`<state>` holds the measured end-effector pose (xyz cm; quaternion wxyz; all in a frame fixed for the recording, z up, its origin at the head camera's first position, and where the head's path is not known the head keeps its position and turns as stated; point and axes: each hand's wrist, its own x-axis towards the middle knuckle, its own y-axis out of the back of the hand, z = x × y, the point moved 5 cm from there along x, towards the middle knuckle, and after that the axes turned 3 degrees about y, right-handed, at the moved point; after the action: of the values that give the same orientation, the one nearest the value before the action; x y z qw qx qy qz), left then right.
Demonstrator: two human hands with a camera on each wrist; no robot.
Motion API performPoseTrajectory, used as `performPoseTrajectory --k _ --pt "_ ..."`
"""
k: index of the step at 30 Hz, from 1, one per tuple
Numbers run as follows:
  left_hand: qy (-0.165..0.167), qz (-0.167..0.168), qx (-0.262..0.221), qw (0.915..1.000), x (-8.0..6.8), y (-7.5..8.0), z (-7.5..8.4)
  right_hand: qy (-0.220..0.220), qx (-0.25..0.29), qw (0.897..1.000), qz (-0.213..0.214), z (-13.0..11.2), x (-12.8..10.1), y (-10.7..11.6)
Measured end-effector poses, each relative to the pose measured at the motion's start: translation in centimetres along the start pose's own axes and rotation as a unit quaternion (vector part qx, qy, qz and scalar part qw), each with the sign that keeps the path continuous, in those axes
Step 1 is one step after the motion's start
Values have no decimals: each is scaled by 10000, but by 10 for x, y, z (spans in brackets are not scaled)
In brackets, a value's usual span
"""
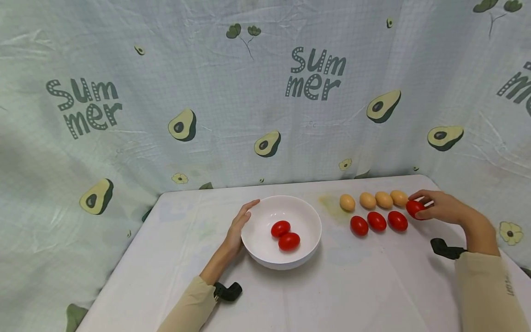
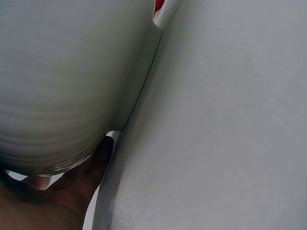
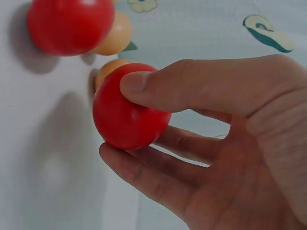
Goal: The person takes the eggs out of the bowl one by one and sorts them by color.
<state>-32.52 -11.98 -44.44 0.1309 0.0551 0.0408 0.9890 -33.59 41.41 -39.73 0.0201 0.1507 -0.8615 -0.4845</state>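
A white bowl point(image 1: 309, 216) stands mid-table with two red eggs point(image 1: 285, 235) inside. My left hand point(image 1: 239, 223) lies flat against the bowl's left side, fingers straight; the left wrist view shows the bowl wall point(image 2: 62, 76) close up. To the right runs a row of several tan eggs point(image 1: 373, 200), and in front of it three red eggs point(image 1: 376, 222). My right hand point(image 1: 435, 206) pinches a fourth red egg point(image 1: 414, 208) at the row's right end, thumb on top and fingers beneath; the right wrist view shows that egg point(image 3: 127, 110) in the grip.
The white table point(image 1: 352, 286) is backed by a pale cloth with avocado prints point(image 1: 182, 124). A yellowish stain point(image 1: 329, 203) marks the table left of the tan eggs. The table's right edge runs just beyond my right hand.
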Motion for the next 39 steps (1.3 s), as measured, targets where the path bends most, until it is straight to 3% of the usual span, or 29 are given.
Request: performPoseTrajectory --k 11,39 --pt "23 -7 -23 10000 0 -1 1 -221 -32 9993 -302 10 2 -8" --pt "30 -56 -61 10000 0 0 1 -454 194 9963 -698 7 1 -11"
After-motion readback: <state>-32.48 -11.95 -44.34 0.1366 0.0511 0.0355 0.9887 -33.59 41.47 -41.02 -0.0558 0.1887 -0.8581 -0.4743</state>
